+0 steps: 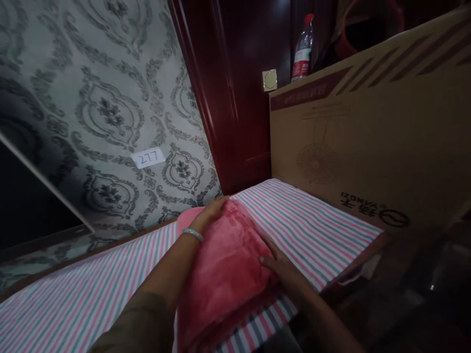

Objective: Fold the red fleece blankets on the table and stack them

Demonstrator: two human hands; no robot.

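The left hand (215,210) lies on the far edge of a folded red blanket (233,260), open, with its fingers reaching over toward the wall side. A pale bracelet (193,234) circles that wrist, and an olive sleeve (138,323) covers the forearm. The right hand (277,262) rests against the blanket's right side, thumb apart from the fingers; whether it pinches the fabric, one cannot tell. The blanket sits between the two hands, on a striped cloth (301,215) that covers the table (370,252).

Behind the table, at the left, stands a wall (110,113) with grey patterned paper, bearing a white label (149,158) marked 277. Next to it rises a dark red wooden panel (243,122) with a gold plate (270,80). On the right, a large cardboard box (368,132) stands beside the striped cloth; a red-capped bottle (302,51) shows upright, slightly tilted, above its top edge.
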